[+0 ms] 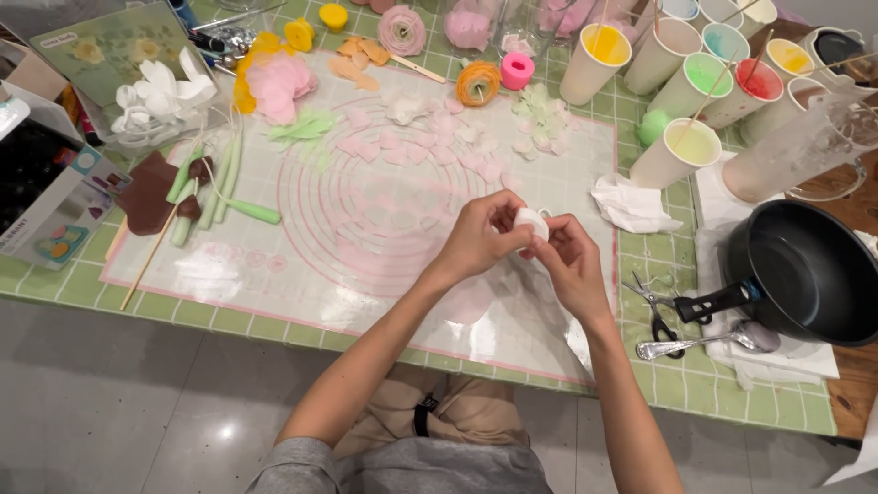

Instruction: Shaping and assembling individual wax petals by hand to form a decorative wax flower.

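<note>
Head view: both hands pinching one small white petal piece above a pink-ringed work mat.

Left hand [483, 233] and right hand [569, 261] meet fingertip to fingertip, each grasping the white petal piece [531, 222] held between them, just over the mat [274, 274]. The piece looks thin, light and soft, probably easily creased or torn; edges seem the safest hold. Scissors [660, 316] and a spoon [704, 342] lie right of the right hand.
</note>
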